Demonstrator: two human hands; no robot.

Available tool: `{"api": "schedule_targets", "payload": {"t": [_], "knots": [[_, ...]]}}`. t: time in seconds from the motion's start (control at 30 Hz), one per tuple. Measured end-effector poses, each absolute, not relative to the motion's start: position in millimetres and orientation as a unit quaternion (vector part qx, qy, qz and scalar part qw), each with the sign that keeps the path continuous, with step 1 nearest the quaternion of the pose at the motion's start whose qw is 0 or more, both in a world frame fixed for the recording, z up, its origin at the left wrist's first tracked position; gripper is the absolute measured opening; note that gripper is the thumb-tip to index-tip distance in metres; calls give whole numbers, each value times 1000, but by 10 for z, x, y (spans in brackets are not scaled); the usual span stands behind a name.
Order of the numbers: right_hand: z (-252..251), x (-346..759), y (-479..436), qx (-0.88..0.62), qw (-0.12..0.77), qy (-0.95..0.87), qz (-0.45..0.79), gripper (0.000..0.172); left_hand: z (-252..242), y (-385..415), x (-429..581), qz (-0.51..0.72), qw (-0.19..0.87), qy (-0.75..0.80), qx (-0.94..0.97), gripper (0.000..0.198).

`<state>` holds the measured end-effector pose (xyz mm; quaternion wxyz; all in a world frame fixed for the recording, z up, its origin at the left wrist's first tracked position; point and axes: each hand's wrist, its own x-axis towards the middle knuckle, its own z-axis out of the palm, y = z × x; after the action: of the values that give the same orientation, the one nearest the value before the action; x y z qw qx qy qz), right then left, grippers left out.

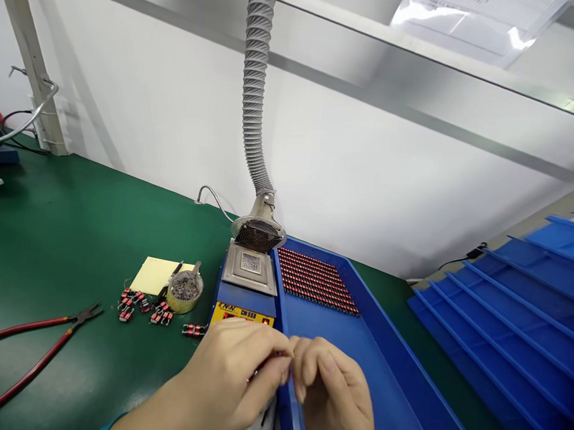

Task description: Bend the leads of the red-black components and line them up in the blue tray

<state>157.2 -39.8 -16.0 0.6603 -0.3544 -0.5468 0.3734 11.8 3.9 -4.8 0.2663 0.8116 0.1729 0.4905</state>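
Note:
My left hand [239, 371] and my right hand [334, 388] meet at the lower centre, over the left wall of a blue tray [373, 361]. The fingers of both are curled into pinches, with the tips almost touching. A small bit shows inside my left hand's curl, but what it is stays hidden; whatever my right hand holds cannot be made out. Just beyond them stands a blue solder pot [251, 270] with a yellow front panel and a shiny square bath. Beside my left hand lies a small red-and-black component [194, 330] with metal ends.
Rows of red-and-black components [315, 283] fill the tray's far end. A ribbed exhaust hose [257, 93] hangs over the pot. Leftward are a tin of grey scraps [184, 293], yellow paper [154, 276], loose components [127, 306] and red-handled pliers [63, 338]. Stacked blue trays [515, 314] stand right.

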Motion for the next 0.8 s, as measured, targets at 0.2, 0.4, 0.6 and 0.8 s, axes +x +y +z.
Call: {"api": "schedule_targets", "payload": {"t": [0.2,0.4,0.6,0.8], "knots": [[-196,1620,-388,-352,661,-627,214,11,40,17,68,399,480,218,750,16],[-189,1544,-426,-380,690,-584,198,12,11,46,76,380,492,209,755,15],[-114,1671,-434,-394,750,-509,152,12,9,83,51,384,519,230,729,15],[-216,1504,-352,-356,703,-445,425,16,-102,109,111,435,688,126,567,30]]}}
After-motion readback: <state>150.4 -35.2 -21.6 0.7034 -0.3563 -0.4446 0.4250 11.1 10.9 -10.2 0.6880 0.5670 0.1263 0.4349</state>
